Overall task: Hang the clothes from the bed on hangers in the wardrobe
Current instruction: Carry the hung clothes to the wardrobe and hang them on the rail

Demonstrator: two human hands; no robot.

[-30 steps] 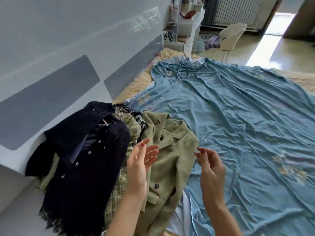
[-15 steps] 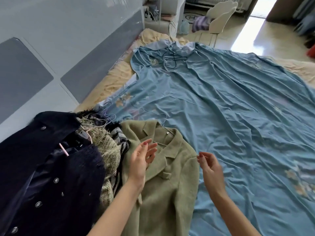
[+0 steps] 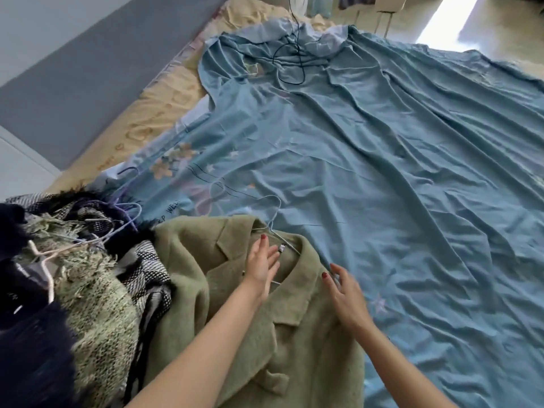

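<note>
An olive green wool coat (image 3: 259, 334) lies flat on the bed with a thin pale hanger (image 3: 275, 214) in its collar, the hook pointing away from me. My left hand (image 3: 260, 265) hovers over the collar with straight fingers, just beside the hanger's wire. Over the coat's right shoulder, my right hand (image 3: 346, 295) spreads its relaxed fingers and holds nothing. To the left lies a heap of clothes: a green tweed jacket (image 3: 94, 293), a black-and-white woven garment (image 3: 150, 260) and a dark navy jacket (image 3: 32, 357), with several thin hangers (image 3: 117, 219) on top.
A rumpled blue sheet (image 3: 382, 178) covers most of the bed, with a dark cable (image 3: 291, 60) lying near its far end. A yellow cover (image 3: 164, 113) runs along the grey padded wall (image 3: 73, 72) on the left. Chair legs (image 3: 382, 19) stand on the floor beyond.
Both hands have moved forward and down toward the green coat's collar. The view has tilted down and closer to the bed, so the room beyond has mostly left the frame.
</note>
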